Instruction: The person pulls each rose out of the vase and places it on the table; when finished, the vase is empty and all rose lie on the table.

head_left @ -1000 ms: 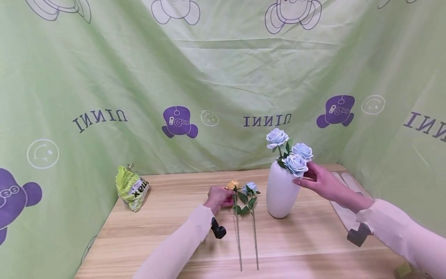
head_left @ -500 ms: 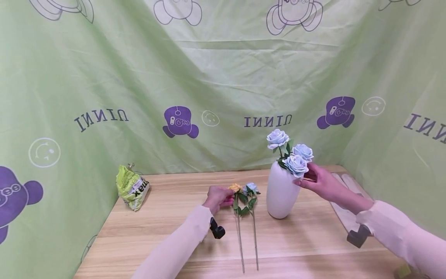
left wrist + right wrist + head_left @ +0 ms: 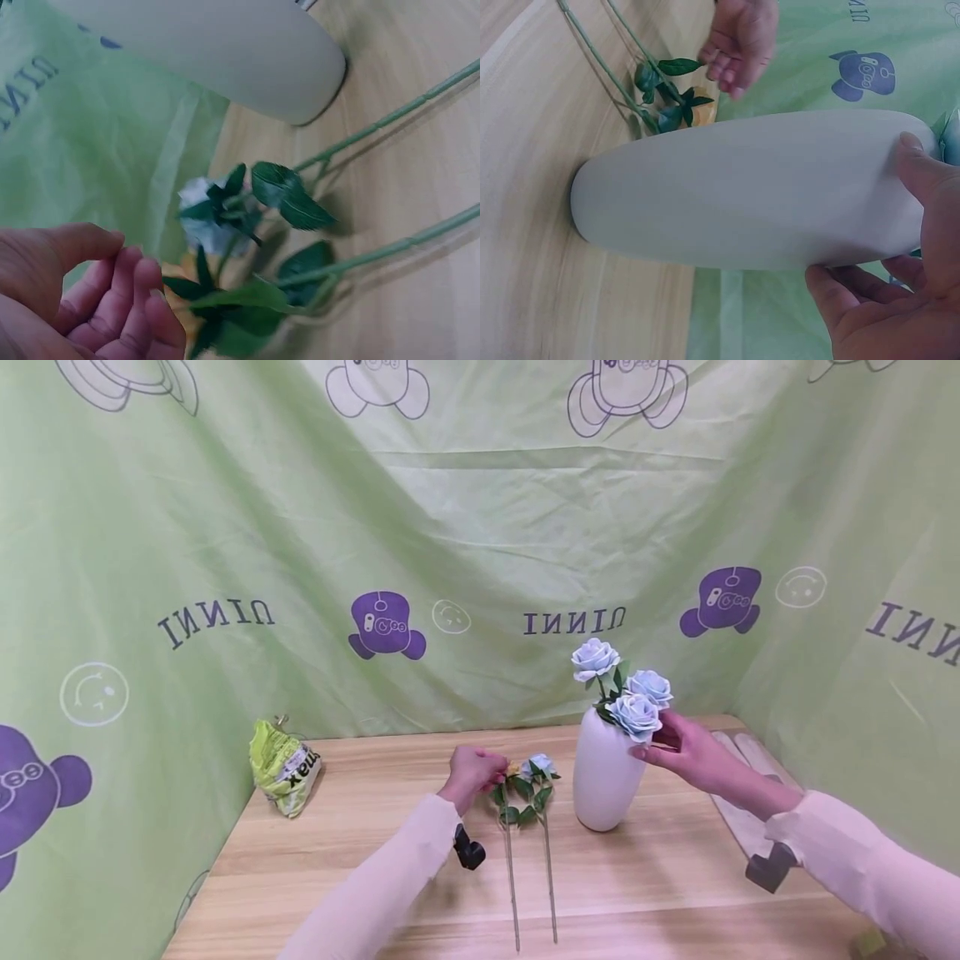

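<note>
A white vase (image 3: pixel 606 781) holds three pale blue roses (image 3: pixel 636 714) and leans slightly on the table. My right hand (image 3: pixel 693 758) grips its upper part, thumb on one side and fingers on the other, as the right wrist view shows. Left of the vase, a yellow rose (image 3: pixel 513 769) and a pale blue rose (image 3: pixel 541 766) lie side by side, stems toward me. My left hand (image 3: pixel 112 300) is close by the yellow rose, fingers loosely curled, thumb near the fingertips, and nothing shows between them. It partly hides the yellow bloom.
A crumpled green bag (image 3: pixel 285 767) stands at the table's back left. Pale flat pieces (image 3: pixel 742 827) lie along the right edge, behind my right forearm. Green printed cloth (image 3: pixel 480 552) hangs around the wooden table (image 3: pixel 337 893).
My left hand has risen slightly at the yellow rose, whose stem shifted a little right and then back left. My right hand and the vase have stayed in place.
</note>
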Demonstrator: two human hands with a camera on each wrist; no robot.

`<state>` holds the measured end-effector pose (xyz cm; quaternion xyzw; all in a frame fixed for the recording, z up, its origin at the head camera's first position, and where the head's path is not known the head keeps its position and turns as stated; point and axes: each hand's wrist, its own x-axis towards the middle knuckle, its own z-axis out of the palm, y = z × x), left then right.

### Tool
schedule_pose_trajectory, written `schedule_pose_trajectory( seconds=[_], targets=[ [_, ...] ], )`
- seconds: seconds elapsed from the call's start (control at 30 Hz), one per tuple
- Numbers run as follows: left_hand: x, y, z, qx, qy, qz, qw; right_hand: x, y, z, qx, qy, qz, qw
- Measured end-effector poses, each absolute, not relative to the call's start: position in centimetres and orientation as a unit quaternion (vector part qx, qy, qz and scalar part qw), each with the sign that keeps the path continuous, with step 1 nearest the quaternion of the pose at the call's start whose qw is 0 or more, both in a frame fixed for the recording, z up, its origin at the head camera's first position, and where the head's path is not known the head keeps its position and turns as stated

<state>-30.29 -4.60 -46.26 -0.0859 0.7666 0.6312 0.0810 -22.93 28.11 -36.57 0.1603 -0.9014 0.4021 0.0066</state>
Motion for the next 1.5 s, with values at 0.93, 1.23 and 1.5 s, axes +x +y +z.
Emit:
schedule_pose_trajectory(
  seconds=[0.93,1.23,1.5],
  targets=[
    [-31.4,3.3,-38.2,0.13,0.773,0.621,-0.007,-22.9,28.0,-37.0,0.166,-0.893,0.418,0.012],
    [-31.5,4.0,-36.2,0.157,0.757,0.634,0.0,-22.9,28.0,-36.9,0.162,-0.893,0.419,0.006],
    [-31.3,5.4,-35.7,0.173,0.684,0.709,0.015,-22.9,28.1,-36.7,0.172,-0.897,0.407,0.02]
  ],
)
